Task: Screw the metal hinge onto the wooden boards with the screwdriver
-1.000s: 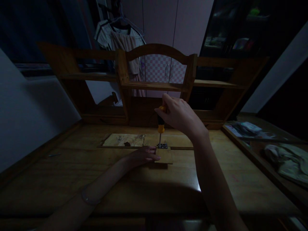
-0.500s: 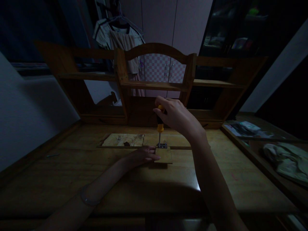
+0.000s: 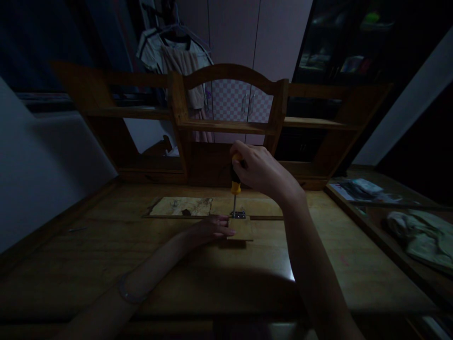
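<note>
My right hand (image 3: 260, 167) is wrapped round the handle of a yellow and black screwdriver (image 3: 235, 187), which stands nearly upright. Its tip meets the left part of a small metal hinge (image 3: 239, 215). The hinge lies between a long wooden strip (image 3: 260, 208) and a small square wooden piece (image 3: 242, 229). My left hand (image 3: 212, 228) rests at the left side of that square piece, its fingers on the edge and top, holding it. Whether a screw sits under the tip is too small to tell.
A wooden shelf unit (image 3: 226, 126) stands along the desk's back. A worn pale patch (image 3: 182, 206) marks the strip's left part. A thin metal object (image 3: 78, 229) lies far left. Folded cloth (image 3: 424, 233) and plastic-wrapped items (image 3: 366, 188) lie on the right.
My right hand has turned slightly on the screwdriver handle, and its wrist has shifted a little to the right. The left hand and the square piece stay where they were.
</note>
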Tool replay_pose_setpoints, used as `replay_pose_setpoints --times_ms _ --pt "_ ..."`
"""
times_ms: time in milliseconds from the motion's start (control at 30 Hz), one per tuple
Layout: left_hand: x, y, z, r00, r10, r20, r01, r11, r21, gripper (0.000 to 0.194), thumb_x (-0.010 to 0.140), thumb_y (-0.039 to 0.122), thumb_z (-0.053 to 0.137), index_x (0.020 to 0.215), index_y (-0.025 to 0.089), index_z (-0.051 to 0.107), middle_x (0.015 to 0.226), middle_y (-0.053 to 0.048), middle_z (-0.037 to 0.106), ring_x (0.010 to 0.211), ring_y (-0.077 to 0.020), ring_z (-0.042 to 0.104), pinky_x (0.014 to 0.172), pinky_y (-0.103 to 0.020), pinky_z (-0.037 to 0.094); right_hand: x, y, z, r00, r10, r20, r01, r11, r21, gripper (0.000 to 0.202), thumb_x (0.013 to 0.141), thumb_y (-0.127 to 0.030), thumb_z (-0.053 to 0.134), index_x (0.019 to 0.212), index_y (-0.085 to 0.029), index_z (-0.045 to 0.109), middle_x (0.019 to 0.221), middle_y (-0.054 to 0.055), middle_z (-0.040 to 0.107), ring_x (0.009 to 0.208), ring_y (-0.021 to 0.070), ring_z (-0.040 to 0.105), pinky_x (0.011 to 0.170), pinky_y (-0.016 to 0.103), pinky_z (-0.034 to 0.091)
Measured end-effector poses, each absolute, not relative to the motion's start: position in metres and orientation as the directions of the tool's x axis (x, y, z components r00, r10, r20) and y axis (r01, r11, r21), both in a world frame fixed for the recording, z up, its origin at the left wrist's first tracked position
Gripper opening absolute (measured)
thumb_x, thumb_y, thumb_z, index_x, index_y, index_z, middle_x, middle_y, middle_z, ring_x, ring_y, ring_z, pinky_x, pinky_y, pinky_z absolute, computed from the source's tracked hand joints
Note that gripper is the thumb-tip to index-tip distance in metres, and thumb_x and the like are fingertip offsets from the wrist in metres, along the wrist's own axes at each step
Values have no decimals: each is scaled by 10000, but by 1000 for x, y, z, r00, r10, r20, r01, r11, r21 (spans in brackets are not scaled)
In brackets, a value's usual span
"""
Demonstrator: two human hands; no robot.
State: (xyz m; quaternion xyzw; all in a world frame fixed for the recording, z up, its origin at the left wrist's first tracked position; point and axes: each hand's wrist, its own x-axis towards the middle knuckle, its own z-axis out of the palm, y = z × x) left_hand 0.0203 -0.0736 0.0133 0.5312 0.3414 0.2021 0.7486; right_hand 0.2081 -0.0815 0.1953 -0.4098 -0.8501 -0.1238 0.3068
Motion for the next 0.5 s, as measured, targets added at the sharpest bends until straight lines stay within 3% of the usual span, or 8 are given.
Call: replay_pose_setpoints --times_ms 233,500 --pt "20 -76 19 685 665 -296 80 336 939 608 705 314 802 1274 215 612 1316 -102 600 1251 -270 537 1040 -346 400 209 -86 200 -465 620 631 787 616 -25 103 926 -94 507 1007 -150 537 885 40 608 780 173 572 676 258 350" --pt "21 -74 16 700 653 -288 69 340 938 618 705 307 798 1279 183 603 1336 -130 579 1239 -279 546 1058 -371 394 210 -81 198 -457 612 646 782 622 -36 121 897 -91 530 988 -131 599 901 53 613 817 179 574 741 261 380"
